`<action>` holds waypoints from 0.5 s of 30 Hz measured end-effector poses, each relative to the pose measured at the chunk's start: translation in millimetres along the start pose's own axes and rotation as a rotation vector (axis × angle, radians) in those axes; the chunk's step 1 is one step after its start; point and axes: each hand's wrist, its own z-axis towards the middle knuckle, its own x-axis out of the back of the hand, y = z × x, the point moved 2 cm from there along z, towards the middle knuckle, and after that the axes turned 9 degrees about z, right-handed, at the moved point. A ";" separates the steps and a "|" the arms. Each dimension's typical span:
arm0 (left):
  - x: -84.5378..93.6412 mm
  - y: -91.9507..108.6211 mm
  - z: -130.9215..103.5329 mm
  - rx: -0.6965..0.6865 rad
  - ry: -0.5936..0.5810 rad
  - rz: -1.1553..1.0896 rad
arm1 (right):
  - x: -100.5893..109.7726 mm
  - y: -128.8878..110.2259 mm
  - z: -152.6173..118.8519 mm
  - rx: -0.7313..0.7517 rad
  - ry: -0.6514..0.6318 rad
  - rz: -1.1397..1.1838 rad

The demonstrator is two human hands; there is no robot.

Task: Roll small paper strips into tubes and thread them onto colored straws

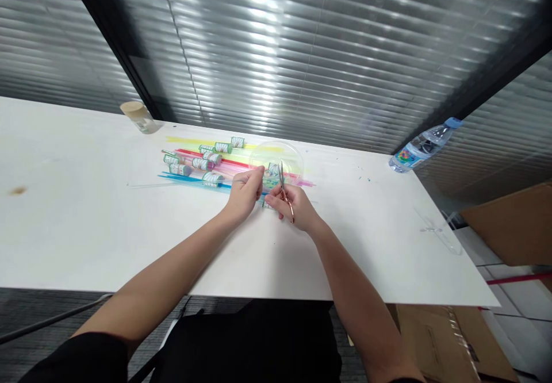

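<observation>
My right hand (297, 206) is wrapped round small scissors (282, 180) with copper-coloured handles, their blades pointing up and away from me. Beside it, my left hand (245, 193) is closed in a pinch. A thin clear strip (172, 184) runs out from its left side across the table; the end inside the fingers is hidden. Just beyond both hands stands a clear round bowl (297, 156) with small coloured bits in it. Bundles of long thin coloured strips (190, 179), yellow, red, pink and blue, lie behind and left of my hands, with green-and-white paper labels (212, 178) round them.
On the white table (86, 216), a jar with a tan lid (140, 117) stands back left. A water bottle (422, 147) is at the right edge, with a clear plastic piece (435, 231) nearer me. Blinds rise behind; cardboard boxes (435, 337) sit below right.
</observation>
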 end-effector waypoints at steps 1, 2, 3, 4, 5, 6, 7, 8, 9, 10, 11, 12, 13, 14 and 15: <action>0.1 0.4 -0.1 0.005 -0.004 -0.002 | -0.1 0.2 0.0 0.001 0.002 -0.002; 0.1 0.7 -0.1 0.009 -0.006 -0.004 | -0.1 0.5 0.1 0.001 0.006 -0.002; 0.1 0.9 -0.2 0.013 -0.006 -0.006 | -0.1 0.9 0.2 -0.001 0.010 -0.001; 0.1 0.9 -0.3 0.017 -0.005 -0.007 | -0.1 1.3 0.3 -0.004 0.012 0.000; 0.0 1.0 -0.5 0.020 -0.004 -0.007 | -0.1 1.5 0.3 -0.005 0.016 0.002; -0.2 1.1 -0.6 0.023 -0.004 -0.006 | 0.0 1.5 0.3 -0.007 0.018 0.003; -0.4 1.2 -0.8 0.024 -0.006 -0.006 | -0.1 1.1 0.1 -0.009 0.017 0.003; -0.6 1.5 -1.0 0.024 -0.009 -0.006 | -0.2 0.5 -0.2 -0.010 0.014 0.001; -0.7 1.9 -1.2 0.022 -0.013 -0.006 | -0.4 -0.6 -0.6 -0.009 0.011 -0.001; -0.7 2.4 -1.4 0.022 -0.017 -0.005 | -0.6 -1.8 -1.1 -0.006 0.007 -0.001; -0.6 2.9 -1.5 0.022 -0.020 -0.004 | -0.9 -3.1 -1.6 -0.003 0.004 0.001; -0.5 3.4 -1.6 0.025 -0.024 -0.003 | -1.3 -4.4 -2.0 0.000 0.002 0.003; -0.3 3.7 -1.7 0.030 -0.026 -0.004 | -1.6 -5.4 -2.3 0.004 0.002 0.006; -0.1 3.9 -1.6 0.036 -0.028 -0.008 | -2.0 -6.1 -2.4 0.005 0.005 0.007; 0.1 3.9 -1.6 0.042 -0.029 -0.013 | -2.3 -6.4 -2.4 0.006 0.010 0.006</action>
